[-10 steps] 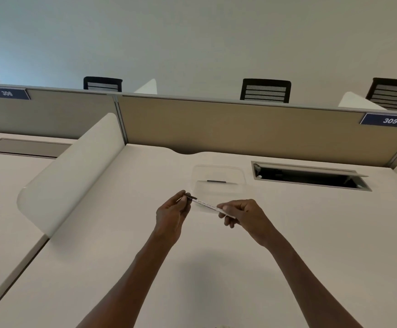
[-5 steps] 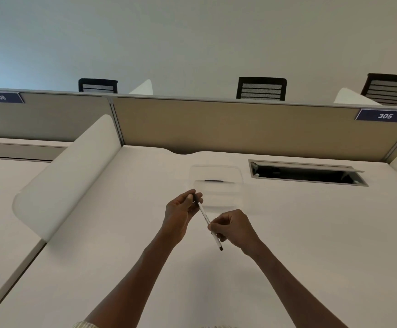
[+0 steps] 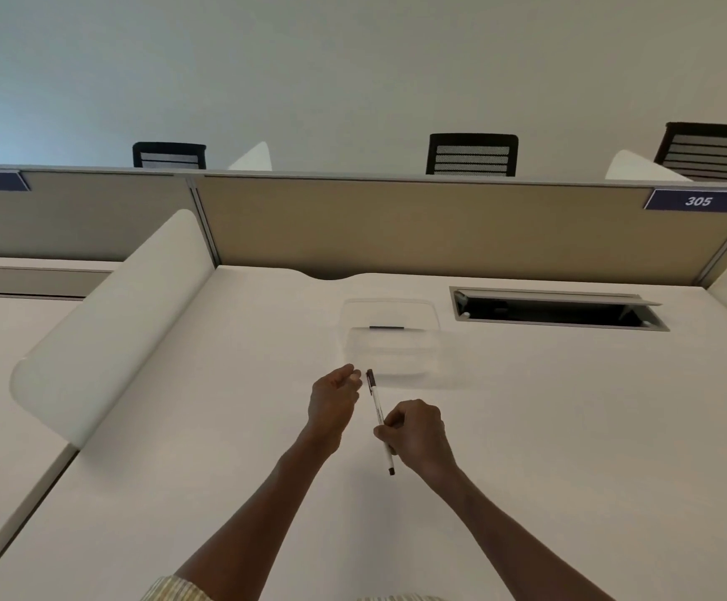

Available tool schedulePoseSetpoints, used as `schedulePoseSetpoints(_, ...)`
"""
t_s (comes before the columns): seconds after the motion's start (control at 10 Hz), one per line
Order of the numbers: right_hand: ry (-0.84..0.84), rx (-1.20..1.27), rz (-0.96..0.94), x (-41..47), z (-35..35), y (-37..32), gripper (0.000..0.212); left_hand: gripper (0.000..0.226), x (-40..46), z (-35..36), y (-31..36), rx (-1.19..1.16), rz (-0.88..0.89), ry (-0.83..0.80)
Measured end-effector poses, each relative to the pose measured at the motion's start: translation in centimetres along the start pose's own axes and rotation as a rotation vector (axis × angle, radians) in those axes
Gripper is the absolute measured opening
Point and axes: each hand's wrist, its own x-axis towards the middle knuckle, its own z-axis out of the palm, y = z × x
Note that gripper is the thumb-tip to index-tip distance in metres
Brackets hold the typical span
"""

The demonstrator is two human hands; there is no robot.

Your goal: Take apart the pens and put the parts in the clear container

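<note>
A white pen with a dark cap at its far end and a dark tip at its near end stands tilted above the desk. My right hand grips its lower barrel. Just left of the cap is my left hand, fingers loosely curled; a small gap separates them from the cap, and I see nothing in them. The clear container sits on the desk just beyond the hands, with one dark pen part lying inside.
An open cable hatch lies in the desk at the right rear. A white curved divider bounds the desk on the left, and a beige partition closes the back. Black chairs show behind it.
The pen swung from lying across between both hands to pointing away from me. My left hand let go of the capped end and now sits beside it.
</note>
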Motion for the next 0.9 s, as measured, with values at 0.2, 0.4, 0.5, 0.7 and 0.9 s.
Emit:
schedulePoseSetpoints(0.2,0.006,-0.067,0.141,1.1,1.2,1.4,0.018,0.025,-0.2,-0.7,-1.9,0.540,0.210,0.063)
schedulePoseSetpoints(0.4,-0.035,-0.182,0.160,2.7,2.5,2.6,0.023,0.049,-0.9,-2.6,-3.8,0.823,0.321,-0.036)
schedulePoseSetpoints(0.5,-0.049,-0.243,0.140,3.1,3.1,3.1,0.020,0.051,-0.8,-3.2,-4.9,0.912,0.368,-0.089)
schedulePoseSetpoints(0.7,-0.036,-0.290,0.103,3.7,3.4,3.9,0.020,0.052,-0.6,-4.0,-6.3,0.991,0.356,-0.113)
schedulePoseSetpoints(0.9,-0.041,-0.213,0.143,4.1,3.3,4.7,0.035,0.051,-0.6,-3.9,-6.0,0.944,0.366,-0.092)
